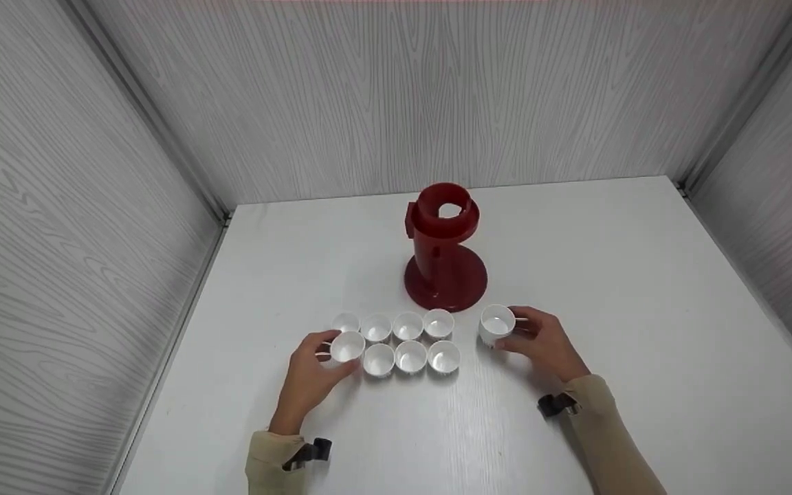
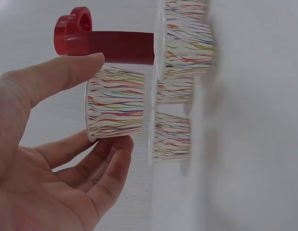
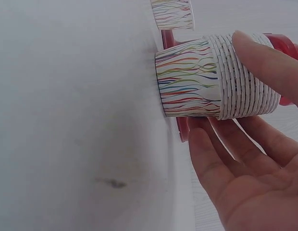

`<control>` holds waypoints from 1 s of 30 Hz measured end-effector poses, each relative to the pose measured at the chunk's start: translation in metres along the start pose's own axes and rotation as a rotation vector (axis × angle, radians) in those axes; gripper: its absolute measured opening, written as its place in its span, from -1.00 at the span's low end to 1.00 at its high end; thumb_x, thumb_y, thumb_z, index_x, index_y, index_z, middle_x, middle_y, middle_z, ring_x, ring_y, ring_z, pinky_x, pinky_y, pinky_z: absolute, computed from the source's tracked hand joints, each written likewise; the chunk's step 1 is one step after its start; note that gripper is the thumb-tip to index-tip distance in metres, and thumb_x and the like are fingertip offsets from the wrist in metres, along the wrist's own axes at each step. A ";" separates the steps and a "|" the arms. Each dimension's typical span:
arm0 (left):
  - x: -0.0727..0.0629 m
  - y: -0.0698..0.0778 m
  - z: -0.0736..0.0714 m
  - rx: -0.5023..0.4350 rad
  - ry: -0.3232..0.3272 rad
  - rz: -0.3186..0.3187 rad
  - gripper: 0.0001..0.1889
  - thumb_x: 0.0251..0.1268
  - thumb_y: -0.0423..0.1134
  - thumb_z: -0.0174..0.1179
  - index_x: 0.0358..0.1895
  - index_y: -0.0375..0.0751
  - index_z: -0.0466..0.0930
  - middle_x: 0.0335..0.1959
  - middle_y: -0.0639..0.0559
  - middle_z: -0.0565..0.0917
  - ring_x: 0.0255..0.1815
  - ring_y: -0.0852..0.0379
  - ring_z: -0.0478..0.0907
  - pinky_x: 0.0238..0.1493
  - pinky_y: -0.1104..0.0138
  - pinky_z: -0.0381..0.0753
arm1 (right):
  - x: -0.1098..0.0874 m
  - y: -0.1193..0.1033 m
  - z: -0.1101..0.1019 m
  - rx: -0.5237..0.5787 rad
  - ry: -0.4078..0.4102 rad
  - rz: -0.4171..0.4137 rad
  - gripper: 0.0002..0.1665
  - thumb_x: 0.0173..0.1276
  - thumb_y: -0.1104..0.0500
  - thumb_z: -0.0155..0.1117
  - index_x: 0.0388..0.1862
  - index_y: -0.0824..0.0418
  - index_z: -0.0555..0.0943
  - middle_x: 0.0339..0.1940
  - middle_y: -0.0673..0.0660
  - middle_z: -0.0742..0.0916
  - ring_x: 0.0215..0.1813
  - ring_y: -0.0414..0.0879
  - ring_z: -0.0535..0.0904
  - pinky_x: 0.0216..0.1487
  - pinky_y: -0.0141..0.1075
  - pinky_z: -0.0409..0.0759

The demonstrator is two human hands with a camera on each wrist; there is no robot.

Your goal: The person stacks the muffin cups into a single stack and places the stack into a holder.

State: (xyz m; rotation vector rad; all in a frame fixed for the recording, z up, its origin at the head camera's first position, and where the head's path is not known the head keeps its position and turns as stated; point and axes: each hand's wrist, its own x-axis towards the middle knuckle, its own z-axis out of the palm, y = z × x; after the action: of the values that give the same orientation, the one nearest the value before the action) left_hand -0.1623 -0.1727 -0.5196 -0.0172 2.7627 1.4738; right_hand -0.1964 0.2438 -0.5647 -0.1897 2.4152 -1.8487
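Note:
My left hand pinches a single paper cup between thumb and fingers. White outside with wavy coloured stripes, this cup is held above the table at the left end of the front row. In my right hand is a stack of nested paper cups, gripped around its many rims; whether its base touches the table I cannot tell. Between the hands, more paper cups stand mouth up in two rows. One back-row cup is partly hidden behind the lifted cup.
Behind the cups stands a dark red holder with a round base, an upright column and a ring-shaped top. The white table is enclosed by grey wood-grain panels at the back and both sides.

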 end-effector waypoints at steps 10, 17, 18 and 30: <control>0.009 0.045 -0.001 -0.075 -0.033 0.123 -0.32 0.12 -0.16 0.56 0.31 -0.25 0.53 0.22 -0.14 0.63 0.21 -0.08 0.59 0.30 0.03 0.63 | 0.001 0.000 0.001 -0.011 -0.005 -0.025 -0.23 0.07 0.14 0.70 0.30 0.14 0.61 0.24 0.20 0.73 0.23 0.16 0.72 0.14 -0.42 0.68; 0.018 0.074 0.008 -0.078 -0.086 0.207 -0.34 0.12 -0.14 0.56 0.30 -0.23 0.56 0.19 -0.10 0.64 0.19 -0.06 0.60 0.29 0.06 0.65 | 0.000 -0.002 0.002 0.015 -0.015 -0.003 -0.23 0.08 0.16 0.69 0.30 0.15 0.61 0.24 0.22 0.72 0.23 0.17 0.71 0.12 -0.39 0.70; 0.020 0.078 0.011 -0.080 -0.093 0.218 -0.35 0.13 -0.15 0.55 0.30 -0.24 0.56 0.18 -0.10 0.64 0.19 -0.07 0.60 0.29 0.05 0.65 | 0.000 -0.002 0.002 0.012 -0.015 -0.002 -0.22 0.08 0.16 0.69 0.31 0.15 0.61 0.25 0.22 0.72 0.23 0.16 0.71 0.11 -0.40 0.70; 0.038 0.120 0.049 -0.060 -0.221 0.318 -0.35 0.15 -0.15 0.52 0.32 -0.23 0.54 0.21 -0.08 0.62 0.20 0.00 0.59 0.26 0.17 0.66 | 0.001 0.000 0.003 0.021 -0.009 -0.014 -0.22 0.05 0.18 0.71 0.29 0.16 0.62 0.23 0.21 0.72 0.20 0.08 0.71 0.13 -0.40 0.70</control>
State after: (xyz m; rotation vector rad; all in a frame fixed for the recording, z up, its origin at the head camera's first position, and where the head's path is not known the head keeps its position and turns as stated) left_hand -0.2016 -0.0652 -0.4478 0.5734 2.6297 1.5110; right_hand -0.1970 0.2404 -0.5653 -0.2132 2.3933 -1.8738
